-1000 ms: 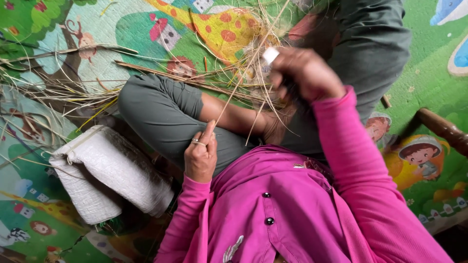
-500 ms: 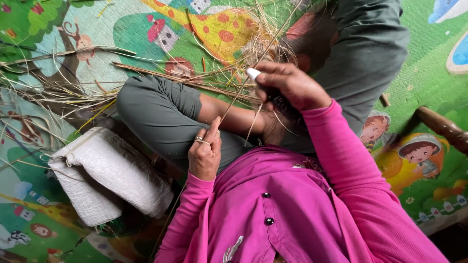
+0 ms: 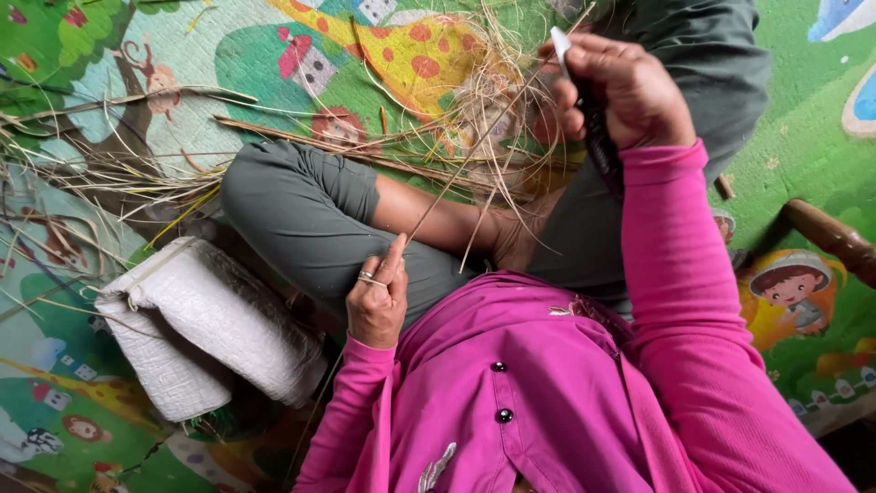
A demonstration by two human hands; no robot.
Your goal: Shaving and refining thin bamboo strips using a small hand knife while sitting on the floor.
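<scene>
I sit cross-legged in grey trousers and a pink top. My left hand point(image 3: 379, 297), with a ring on one finger, pinches the near end of a long dry straw strand point(image 3: 465, 164) that runs up and away. My right hand point(image 3: 620, 91) is raised at the upper right, closed around a dark-handled tool with a white tip point(image 3: 561, 44). The strand stretches taut between the two hands. A loose tangle of dry straw point(image 3: 488, 119) lies over my knee and shin.
A colourful cartoon play mat point(image 3: 109, 55) covers the floor. Several long dry stalks point(image 3: 100, 169) lie scattered at the left. A folded white woven sack point(image 3: 201, 329) rests beside my left knee. A brown wooden piece point(image 3: 830, 237) sticks out at the right.
My right hand has lifted the tool up and away toward the upper right, drawing the strand taut. My left hand stayed on my knee, still pinching the strand.
</scene>
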